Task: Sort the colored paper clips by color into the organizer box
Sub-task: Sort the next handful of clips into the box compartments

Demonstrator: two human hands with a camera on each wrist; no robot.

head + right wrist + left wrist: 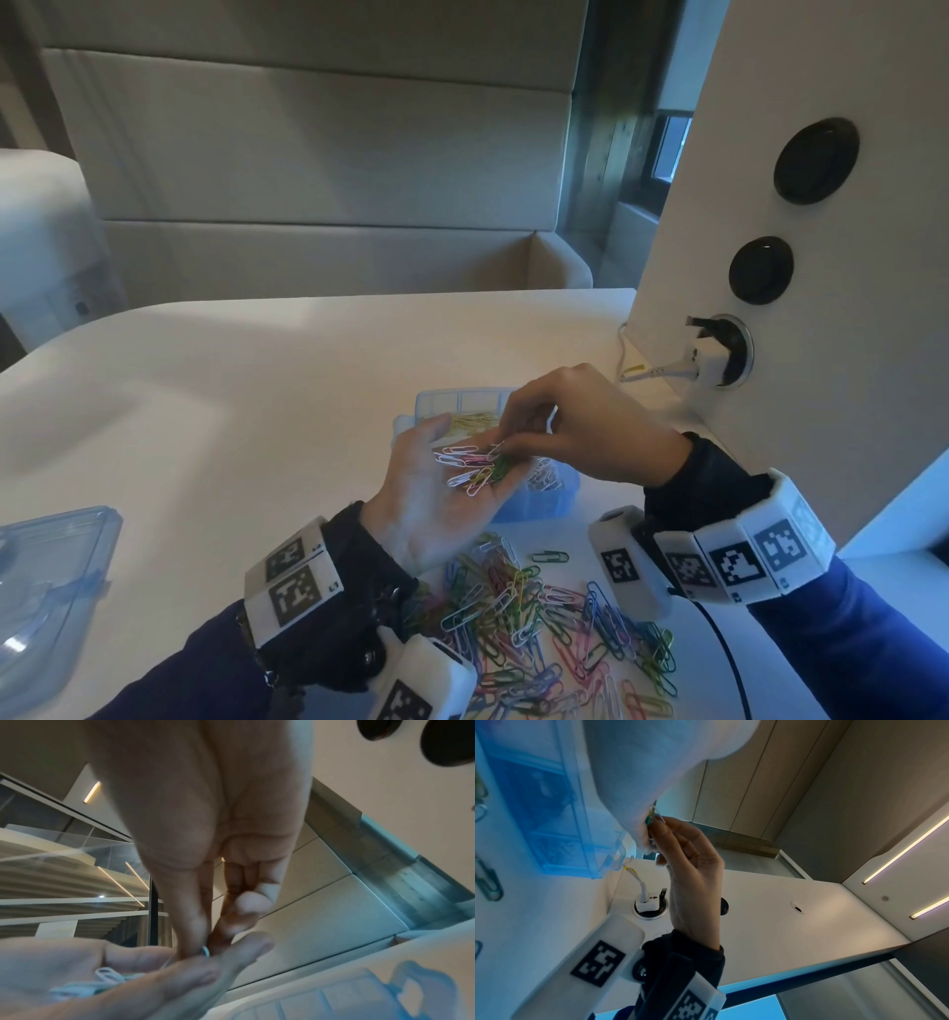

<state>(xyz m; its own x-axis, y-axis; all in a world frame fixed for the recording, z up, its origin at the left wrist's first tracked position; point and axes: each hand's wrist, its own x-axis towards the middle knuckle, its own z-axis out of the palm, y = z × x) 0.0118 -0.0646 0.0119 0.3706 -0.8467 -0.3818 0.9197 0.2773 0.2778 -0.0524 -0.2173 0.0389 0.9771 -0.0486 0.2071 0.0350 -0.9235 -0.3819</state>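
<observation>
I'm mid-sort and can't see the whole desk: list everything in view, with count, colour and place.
Translucent blue plastic organizer box: one, on the white table beyond the hands; yellow clips show in one compartment, white clips in another.
Loose pile of coloured paper clips: many, mixed blue, green, pink, yellow, white; on the table near the person.
Handful of clips: several, mostly white, some pink and green; lying in the left palm.
Clear blue plastic lid: one, at the table's left edge.
White table: one.
White plug with cable: one, in a round socket on the white panel at right.
Left hand: palm up, cradling clips.
Right hand: fingertips pinching a clip over the left palm.
</observation>
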